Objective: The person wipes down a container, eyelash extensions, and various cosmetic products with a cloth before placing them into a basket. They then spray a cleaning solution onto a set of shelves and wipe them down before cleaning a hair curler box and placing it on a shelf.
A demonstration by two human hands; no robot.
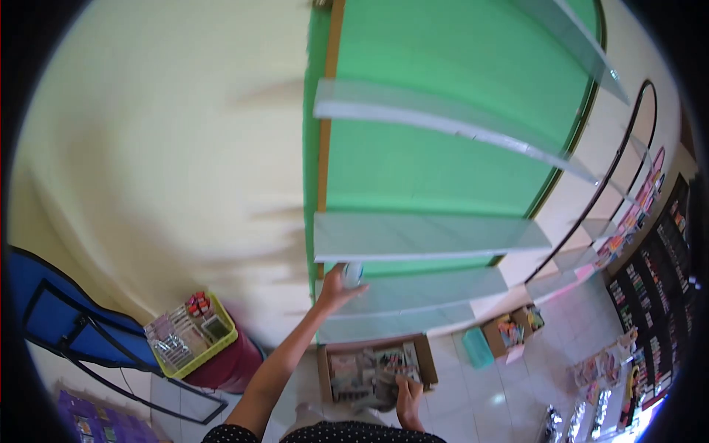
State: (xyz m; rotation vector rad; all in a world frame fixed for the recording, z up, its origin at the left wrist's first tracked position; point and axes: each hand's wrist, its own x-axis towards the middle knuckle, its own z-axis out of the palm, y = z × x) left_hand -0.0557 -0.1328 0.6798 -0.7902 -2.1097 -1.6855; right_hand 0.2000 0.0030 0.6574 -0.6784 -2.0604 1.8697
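Note:
My left hand (pixel 338 290) is raised at the front of the glass shelves, its fingers around a small clear container (pixel 354 275). The container is just below the front edge of a glass shelf (pixel 428 235) and above a lower shelf (pixel 436 289). Down low, my right hand (pixel 408 395) is closed, with a greyish bundle (pixel 380 393) beside its fingers. Whether the fingers grip it is too small to tell. Under that hand sits an open cardboard box (pixel 323 376) filled with packaged items.
A yellow-green basket (pixel 231 341) of packs stands on a dark red drum (pixel 240 369) at the left, near a blue folding item (pixel 81 314). A teal container (pixel 478 348) and a smaller carton (pixel 490 334) are on the tiled floor. Dark racks (pixel 657 295) line the right.

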